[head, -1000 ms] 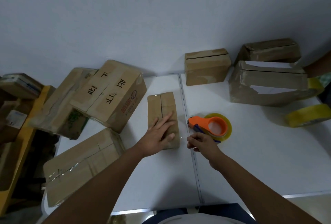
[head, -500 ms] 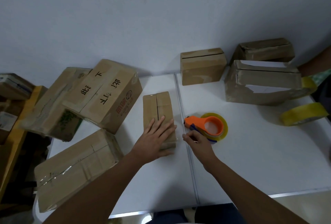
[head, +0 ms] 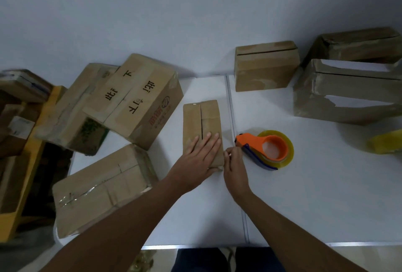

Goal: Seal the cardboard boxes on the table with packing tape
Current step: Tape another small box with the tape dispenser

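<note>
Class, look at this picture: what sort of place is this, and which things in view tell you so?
Probably a packing or parcel workstation. A white table against a plain wall carries many cardboard boxes, one small box under the left hand, beside an orange tape dispenser and a spare yellow tape roll.

A white desk, with a seam running up its middle, fills the lower right of the frame. On it lie a small flat box at centre, an orange tape dispenser just right of it, taped boxes at left, and torn boxes at upper right.
</note>
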The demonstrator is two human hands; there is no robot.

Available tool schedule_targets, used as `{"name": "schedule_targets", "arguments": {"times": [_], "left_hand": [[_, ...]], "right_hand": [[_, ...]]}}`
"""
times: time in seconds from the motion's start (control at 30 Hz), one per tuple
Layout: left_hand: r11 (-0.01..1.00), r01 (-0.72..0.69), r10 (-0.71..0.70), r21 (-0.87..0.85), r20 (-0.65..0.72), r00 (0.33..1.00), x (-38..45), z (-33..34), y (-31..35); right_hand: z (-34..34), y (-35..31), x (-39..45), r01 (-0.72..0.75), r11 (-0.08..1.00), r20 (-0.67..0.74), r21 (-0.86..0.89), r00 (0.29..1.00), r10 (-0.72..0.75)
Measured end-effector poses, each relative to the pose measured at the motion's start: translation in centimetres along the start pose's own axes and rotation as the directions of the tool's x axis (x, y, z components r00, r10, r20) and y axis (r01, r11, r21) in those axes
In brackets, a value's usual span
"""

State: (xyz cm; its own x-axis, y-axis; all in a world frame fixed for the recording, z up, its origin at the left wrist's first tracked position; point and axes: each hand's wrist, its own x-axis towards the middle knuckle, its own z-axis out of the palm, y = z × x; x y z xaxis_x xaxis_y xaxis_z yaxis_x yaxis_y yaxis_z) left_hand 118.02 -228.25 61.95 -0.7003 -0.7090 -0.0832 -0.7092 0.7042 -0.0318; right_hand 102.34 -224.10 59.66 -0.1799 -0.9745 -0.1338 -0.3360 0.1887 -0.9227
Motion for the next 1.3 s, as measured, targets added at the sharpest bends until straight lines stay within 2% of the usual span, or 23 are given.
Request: {"name": "schedule_targets", "arguments": {"times": [0.1,0.27,0.43,0.5,0.57,0.7,0.8,0.87,0.93,1.0,1.07,1.17,1.23,1.3], "left_hand": [[1.0,0.008,-0.008,0.004,-0.007,1.0,0.0,-0.2,0.0],[1.0,0.005,-0.005,-0.014,-0.001,1.0,-0.1,-0.4,0.1],[0.999,0.009,-0.009,-0.044,0.002,1.0,-0.1,-0.4,0.0],[0.999,0.006,-0.006,-0.031,0.004,1.0,-0.3,-0.4,0.0],[1.0,0.004,-0.004,-0.013,0.007,1.0,-0.4,-0.6,0.2],[1.0,0.017,-0.017,-0.006,0.02,1.0,-0.3,-0.8,0.2],[0.999,0.003,-0.002,-0.047,0.028,1.0,-0.4,-1.2,0.0],[0.989,-0.024,0.03,-0.147,0.037,0.999,-0.5,-1.7,-0.3],[0.926,0.007,0.027,-0.376,0.085,0.996,-0.1,-2.4,-0.9],[0.795,0.1,-0.032,-0.598,0.123,0.992,0.7,-3.4,-1.2],[0.633,0.206,-0.134,-0.746,0.156,0.979,1.3,-4.5,-1.3],[0.447,0.329,-0.267,-0.832,0.227,0.936,1.6,-5.6,-1.5],[0.391,0.333,-0.309,-0.858,0.219,0.926,1.8,-6.2,-1.9],[0.344,0.298,-0.394,-0.89,0.151,0.906,1.6,-7.0,-2.4]], "right_hand": [[0.8,0.4,0.5,-0.084,0.996,-0.012,0.028,0.996,0.084],[-1.0,2.2,1.6,-0.147,0.964,0.202,-0.221,0.96,0.192],[-5.1,0.7,0.0,-0.023,0.991,0.405,-0.133,0.911,0.076],[-5.5,-0.5,0.5,0.068,0.988,0.417,-0.136,0.909,-0.005],[-5.6,-1.4,1.6,0.19,0.957,0.42,-0.218,0.904,-0.084],[-5.1,-2.5,3.6,0.326,0.832,0.546,-0.45,0.837,-0.033],[-3.9,-2.8,3.8,0.297,0.809,0.543,-0.507,0.839,0.033],[-4.0,-2.8,3.1,0.289,0.791,0.528,-0.539,0.848,0.05],[-5.1,-2.7,2.0,0.27,0.81,0.464,-0.52,0.886,0.002],[-6.3,-2.8,0.6,0.275,0.843,0.31,-0.462,0.941,-0.137],[-6.2,-3.2,-0.7,0.355,0.818,0.19,-0.453,0.935,-0.301],[-4.0,-4.1,-0.9,0.497,0.716,0.282,-0.489,0.868,-0.41],[-2.4,-4.2,-0.2,0.514,0.694,0.391,-0.504,0.852,-0.347],[-1.4,-3.7,0.4,0.52,0.621,0.454,-0.586,0.846,-0.279]]}}
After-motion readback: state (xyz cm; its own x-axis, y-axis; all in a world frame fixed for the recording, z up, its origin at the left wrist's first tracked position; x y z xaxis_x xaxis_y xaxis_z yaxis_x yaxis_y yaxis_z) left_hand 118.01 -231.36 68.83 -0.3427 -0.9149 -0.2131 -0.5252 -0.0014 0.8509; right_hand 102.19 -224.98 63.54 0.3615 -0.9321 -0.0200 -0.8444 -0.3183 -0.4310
